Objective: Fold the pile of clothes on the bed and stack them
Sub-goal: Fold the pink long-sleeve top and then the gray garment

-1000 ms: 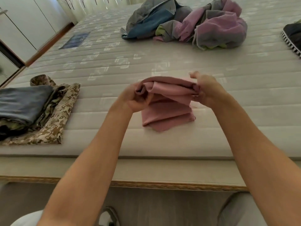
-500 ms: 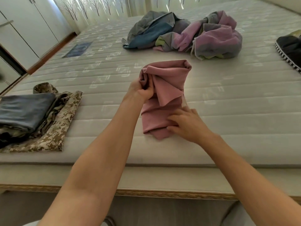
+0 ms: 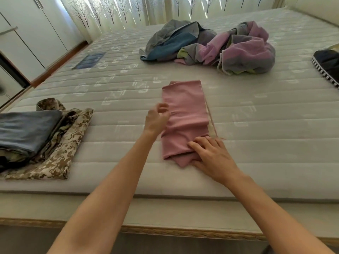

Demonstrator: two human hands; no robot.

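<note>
I am looking at a pink cloth point(image 3: 184, 114); it is looking soft, smooth and matt. The mattress point(image 3: 256, 125) is showing quilted cloth with stitched lines. The camo cloth point(image 3: 60, 153) is looking rougher. The blue cloth point(image 3: 27, 129) on it is looking smooth. The pile point(image 3: 238, 50) is looking thin and crumpled. The wardrobe point(image 3: 27, 33) is looking smooth.

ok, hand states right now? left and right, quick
Left hand: open, fingers loosely curled, holding nothing, at the left edge of the pink garment.
Right hand: open, fingers flat, pressing the pink garment's near end.
</note>
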